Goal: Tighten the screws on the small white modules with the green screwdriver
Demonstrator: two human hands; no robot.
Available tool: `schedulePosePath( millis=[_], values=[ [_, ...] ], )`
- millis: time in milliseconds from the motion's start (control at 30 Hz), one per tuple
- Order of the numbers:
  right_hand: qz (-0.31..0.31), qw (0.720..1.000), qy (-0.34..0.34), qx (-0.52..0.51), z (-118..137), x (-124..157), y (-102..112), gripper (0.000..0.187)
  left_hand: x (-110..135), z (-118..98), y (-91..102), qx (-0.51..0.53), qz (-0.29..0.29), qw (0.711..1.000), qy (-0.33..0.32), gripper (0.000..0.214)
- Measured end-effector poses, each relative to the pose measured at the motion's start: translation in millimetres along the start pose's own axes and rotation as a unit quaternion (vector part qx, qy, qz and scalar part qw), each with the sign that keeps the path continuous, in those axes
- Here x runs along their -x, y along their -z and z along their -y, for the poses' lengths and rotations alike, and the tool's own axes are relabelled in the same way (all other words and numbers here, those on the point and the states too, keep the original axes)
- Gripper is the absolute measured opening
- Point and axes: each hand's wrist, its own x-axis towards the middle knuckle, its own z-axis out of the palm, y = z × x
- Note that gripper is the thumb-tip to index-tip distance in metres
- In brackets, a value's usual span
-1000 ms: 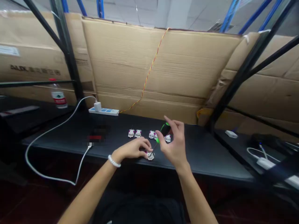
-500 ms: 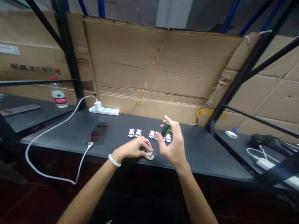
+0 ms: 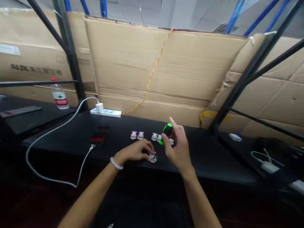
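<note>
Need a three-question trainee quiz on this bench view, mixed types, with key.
1. Which hand holds the green-and-black screwdriver?
2. True or false: in the picture, the red-capped bottle stands left of the power strip.
3. The left hand has its fingers on: A) the white cable; B) a small white-and-purple part; C) the twisted wire.

Key: 1. Right hand; 2. True; 3. B.

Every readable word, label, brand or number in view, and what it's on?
"AUX": left cardboard panel; the characters after it are too blurred to read.
Bottle: label characters, too small and blurred.
White sticker on the same cardboard: too blurred.
Small white parts: dark marks, too small to tell if text.
</note>
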Motion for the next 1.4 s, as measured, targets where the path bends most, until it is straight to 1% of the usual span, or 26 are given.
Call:
schedulePosePath(
  millis=[100, 233, 300, 533, 600, 700, 833, 933, 1000, 1100, 1167, 1267, 1400],
  values=[
    [-0.01, 0.999, 0.016, 0.034, -0.2, 0.4, 2.7, 0.06, 0.0, 0.7, -0.7, 0.001, -0.001, 1.0, 0.004, 0.023],
    [0.02, 1.0, 0.008, -0.02, -3.7, 4.5, 3.8, 0.058, -0.9, 0.4, -1.5, 0.006, 0.0, 1.0, 0.011, 0.024],
    [0.025, 0.999, 0.005, -0.034, -2.8, 5.5, 3.7, 0.056, -1.4, 0.1, -1.8, 0.008, -0.002, 1.0, 0.011, 0.023],
    [-0.024, 0.999, 0.013, 0.017, 2.8, 0.9, -3.4, 0.054, -0.8, -0.7, -1.7, 0.002, -0.004, 1.0, 0.008, 0.021],
    [-0.015, 1.0, 0.005, -0.006, 1.3, 1.0, -3.7, 0.055, -0.5, -0.8, -1.4, 0.001, -0.004, 1.0, 0.008, 0.02],
    [0.014, 0.999, 0.001, -0.042, 0.6, 2.1, -0.9, 0.063, -0.5, -0.2, -1.0, 0.007, -0.001, 1.0, 0.005, 0.022],
    [0.016, 0.999, 0.028, 0.004, 4.8, 1.8, 2.5, 0.06, -0.2, 0.9, -0.9, 0.001, 0.001, 1.0, 0.006, 0.023],
    [0.012, 0.999, 0.031, 0.036, 8.6, 0.1, 1.2, 0.058, 0.0, 0.7, -0.8, 0.0, -0.001, 1.0, 0.005, 0.023],
    [-0.004, 0.998, 0.027, 0.049, 9.9, -1.1, -0.7, 0.057, 0.1, 0.0, -0.6, 0.005, -0.004, 1.0, 0.006, 0.023],
    [-0.03, 0.997, 0.027, 0.064, 9.5, -2.3, -2.1, 0.047, 0.0, -1.4, 0.1, 0.003, 0.002, 1.0, 0.007, 0.022],
    [-0.027, 0.998, 0.023, 0.059, 7.5, -2.0, -1.3, 0.048, 0.0, -2.4, 0.5, -0.001, 0.003, 1.0, 0.008, 0.023],
    [-0.01, 0.999, 0.022, 0.026, 3.9, -0.3, 1.5, 0.056, 0.1, -3.6, 0.9, 0.001, 0.0, 1.0, 0.011, 0.024],
    [-0.004, 0.999, 0.044, 0.015, 4.9, 0.5, 3.5, 0.052, 0.3, -2.7, 1.0, -0.002, 0.003, 1.0, 0.009, 0.024]
  ],
)
